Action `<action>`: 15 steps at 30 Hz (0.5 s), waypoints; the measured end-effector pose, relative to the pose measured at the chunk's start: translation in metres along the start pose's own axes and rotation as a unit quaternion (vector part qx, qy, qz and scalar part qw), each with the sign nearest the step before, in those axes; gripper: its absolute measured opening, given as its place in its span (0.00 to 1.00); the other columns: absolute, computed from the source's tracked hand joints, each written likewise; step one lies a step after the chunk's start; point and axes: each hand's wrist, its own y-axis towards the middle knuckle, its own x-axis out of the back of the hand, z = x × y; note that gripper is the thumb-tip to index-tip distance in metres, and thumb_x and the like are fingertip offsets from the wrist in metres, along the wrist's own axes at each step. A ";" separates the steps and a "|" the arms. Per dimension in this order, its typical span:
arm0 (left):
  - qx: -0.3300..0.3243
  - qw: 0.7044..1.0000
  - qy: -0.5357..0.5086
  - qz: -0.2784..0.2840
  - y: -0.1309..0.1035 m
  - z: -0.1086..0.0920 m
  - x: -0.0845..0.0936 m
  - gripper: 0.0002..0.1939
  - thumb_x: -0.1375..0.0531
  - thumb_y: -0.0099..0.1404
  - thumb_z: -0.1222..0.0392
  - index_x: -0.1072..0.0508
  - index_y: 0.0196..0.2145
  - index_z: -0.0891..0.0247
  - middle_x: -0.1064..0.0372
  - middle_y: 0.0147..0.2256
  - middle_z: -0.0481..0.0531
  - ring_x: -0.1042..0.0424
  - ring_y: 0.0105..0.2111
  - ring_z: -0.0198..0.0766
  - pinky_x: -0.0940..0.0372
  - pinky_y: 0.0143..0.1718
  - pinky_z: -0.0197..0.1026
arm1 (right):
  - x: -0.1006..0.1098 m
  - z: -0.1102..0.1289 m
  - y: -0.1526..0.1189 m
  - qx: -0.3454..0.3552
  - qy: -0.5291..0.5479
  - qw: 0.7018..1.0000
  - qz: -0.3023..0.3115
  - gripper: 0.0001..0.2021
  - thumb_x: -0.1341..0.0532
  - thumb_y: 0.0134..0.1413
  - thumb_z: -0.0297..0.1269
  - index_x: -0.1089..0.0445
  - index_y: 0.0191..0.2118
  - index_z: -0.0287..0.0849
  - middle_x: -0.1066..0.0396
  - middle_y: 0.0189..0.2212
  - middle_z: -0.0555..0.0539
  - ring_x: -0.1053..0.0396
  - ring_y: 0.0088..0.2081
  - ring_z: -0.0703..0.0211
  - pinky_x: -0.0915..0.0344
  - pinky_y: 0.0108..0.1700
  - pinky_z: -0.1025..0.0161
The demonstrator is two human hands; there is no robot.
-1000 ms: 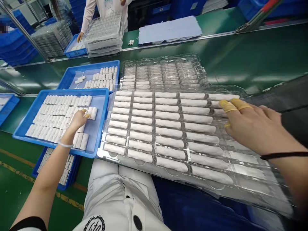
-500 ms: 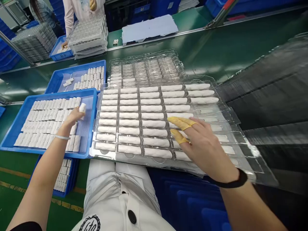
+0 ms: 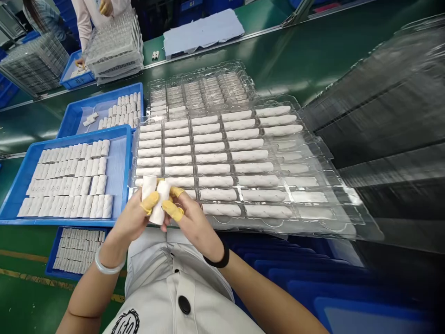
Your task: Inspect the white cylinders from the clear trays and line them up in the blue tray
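Observation:
Both hands meet over the near left corner of a clear plastic tray (image 3: 222, 221). My left hand (image 3: 134, 215) grips a white piece (image 3: 149, 186) between thumb and fingers. My right hand (image 3: 189, 215) pinches another white piece (image 3: 159, 204), tilted and right beside the first. Yellow covers sit on several fingertips. Long white pieces (image 3: 246, 144) lie in the tray's first four columns, and the fifth column holds them only in its far rows. Left of the tray, a blue bin (image 3: 127, 153) holds rows of short white pieces (image 3: 66, 185).
Behind are a second blue bin (image 3: 100, 90) and another clear tray (image 3: 208, 69). A stack of clear trays (image 3: 114, 46) stands by a co-worker's hand (image 3: 106, 7). Black material (image 3: 389, 106) rises at the right. A lower bin (image 3: 52, 260) and blue bins (image 3: 295, 283) sit below.
My left hand has come from the blue bin with a white piece. My right hand has moved left from over the tray and now holds a piece beside it. The view has shifted slightly.

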 end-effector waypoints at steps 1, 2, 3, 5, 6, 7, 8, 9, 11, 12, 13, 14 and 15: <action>-0.038 0.999 0.022 -0.028 0.000 0.008 -0.003 0.26 0.40 0.62 0.38 0.32 0.48 0.61 0.30 0.28 0.51 0.29 0.25 0.41 0.33 0.25 0.43 | -0.001 -0.001 -0.001 -0.010 0.011 1.000 -0.003 0.17 0.38 0.57 0.50 0.30 0.46 0.45 0.30 0.30 0.51 0.31 0.22 0.63 0.29 0.27 0.60; -0.082 0.993 0.053 -0.062 -0.001 0.014 -0.005 0.26 0.42 0.64 0.37 0.33 0.49 0.60 0.29 0.31 0.51 0.28 0.28 0.41 0.32 0.28 0.44 | 0.000 -0.002 -0.003 -0.010 0.006 1.000 -0.015 0.16 0.36 0.56 0.50 0.30 0.45 0.45 0.29 0.32 0.50 0.31 0.24 0.62 0.28 0.28 0.60; -0.129 0.983 0.092 -0.091 -0.002 0.019 -0.006 0.24 0.43 0.66 0.38 0.33 0.49 0.59 0.29 0.34 0.52 0.28 0.31 0.41 0.31 0.33 0.44 | 0.001 -0.003 -0.005 0.005 -0.017 0.999 -0.034 0.15 0.35 0.54 0.49 0.29 0.43 0.45 0.29 0.34 0.49 0.30 0.27 0.61 0.28 0.30 0.60; -0.213 0.955 0.171 -0.114 -0.004 0.024 -0.004 0.19 0.44 0.69 0.43 0.31 0.49 0.59 0.28 0.39 0.54 0.28 0.36 0.41 0.31 0.40 0.44 | 0.004 -0.002 -0.010 0.074 -0.098 0.989 -0.078 0.12 0.33 0.53 0.43 0.29 0.41 0.46 0.27 0.37 0.48 0.28 0.34 0.58 0.27 0.36 0.58; -0.246 0.942 0.203 -0.105 -0.005 0.024 -0.003 0.17 0.44 0.70 0.46 0.31 0.49 0.59 0.28 0.41 0.55 0.28 0.39 0.41 0.32 0.43 0.44 | 0.006 -0.001 -0.012 0.119 -0.145 0.977 -0.100 0.10 0.34 0.53 0.39 0.29 0.41 0.47 0.25 0.38 0.48 0.28 0.36 0.56 0.27 0.39 0.56; -0.274 0.931 0.225 -0.088 -0.007 0.024 -0.001 0.16 0.44 0.70 0.49 0.31 0.51 0.59 0.28 0.43 0.56 0.28 0.42 0.42 0.33 0.46 0.44 | 0.008 0.000 -0.014 0.163 -0.187 0.961 -0.121 0.09 0.34 0.54 0.36 0.30 0.42 0.48 0.24 0.38 0.48 0.27 0.38 0.55 0.27 0.42 0.55; -0.295 0.923 0.237 -0.069 -0.008 0.023 0.000 0.16 0.43 0.70 0.52 0.31 0.52 0.59 0.28 0.45 0.56 0.28 0.44 0.43 0.34 0.48 0.45 | 0.009 0.002 -0.016 0.204 -0.223 0.943 -0.137 0.10 0.35 0.55 0.33 0.30 0.43 0.49 0.24 0.38 0.48 0.27 0.39 0.54 0.27 0.43 0.54; -0.310 0.917 0.244 -0.055 -0.009 0.021 0.002 0.16 0.42 0.70 0.54 0.31 0.53 0.59 0.28 0.47 0.57 0.29 0.46 0.44 0.34 0.50 0.46 | 0.010 0.003 -0.018 0.237 -0.251 0.927 -0.147 0.11 0.35 0.56 0.31 0.30 0.45 0.51 0.23 0.39 0.48 0.26 0.40 0.54 0.27 0.43 0.53; -0.331 0.909 0.250 -0.043 -0.011 0.019 0.003 0.17 0.41 0.69 0.58 0.30 0.55 0.58 0.28 0.50 0.58 0.29 0.51 0.46 0.35 0.54 0.48 | 0.013 0.004 -0.020 0.284 -0.293 0.901 -0.151 0.15 0.36 0.57 0.29 0.31 0.48 0.53 0.22 0.40 0.48 0.25 0.41 0.53 0.27 0.43 0.51; -0.337 0.906 0.251 -0.043 -0.012 0.018 0.003 0.18 0.41 0.69 0.59 0.30 0.55 0.57 0.28 0.51 0.58 0.30 0.53 0.46 0.36 0.55 0.48 | 0.014 0.004 -0.021 0.299 -0.310 0.890 -0.149 0.17 0.36 0.57 0.28 0.32 0.50 0.54 0.22 0.41 0.48 0.25 0.41 0.52 0.27 0.43 0.51; -0.342 0.904 0.253 -0.044 -0.013 0.018 0.003 0.18 0.40 0.68 0.60 0.29 0.56 0.56 0.28 0.52 0.58 0.31 0.54 0.47 0.37 0.56 0.49 | 0.015 0.004 -0.021 0.311 -0.326 0.881 -0.147 0.19 0.36 0.57 0.28 0.32 0.51 0.55 0.22 0.41 0.47 0.25 0.41 0.51 0.27 0.42 0.50; -0.348 0.901 0.257 -0.045 -0.013 0.018 0.003 0.18 0.40 0.68 0.61 0.29 0.56 0.56 0.28 0.53 0.58 0.31 0.55 0.47 0.37 0.57 0.50 | 0.016 0.004 -0.022 0.319 -0.340 0.873 -0.144 0.20 0.36 0.57 0.28 0.33 0.52 0.56 0.22 0.42 0.47 0.25 0.41 0.51 0.27 0.41 0.50; -0.353 0.898 0.260 -0.047 -0.014 0.018 0.002 0.19 0.40 0.68 0.62 0.29 0.56 0.55 0.28 0.53 0.58 0.31 0.56 0.47 0.37 0.58 0.50 | 0.016 0.003 -0.022 0.324 -0.350 0.867 -0.142 0.21 0.36 0.57 0.28 0.33 0.53 0.56 0.22 0.42 0.47 0.25 0.42 0.50 0.27 0.41 0.49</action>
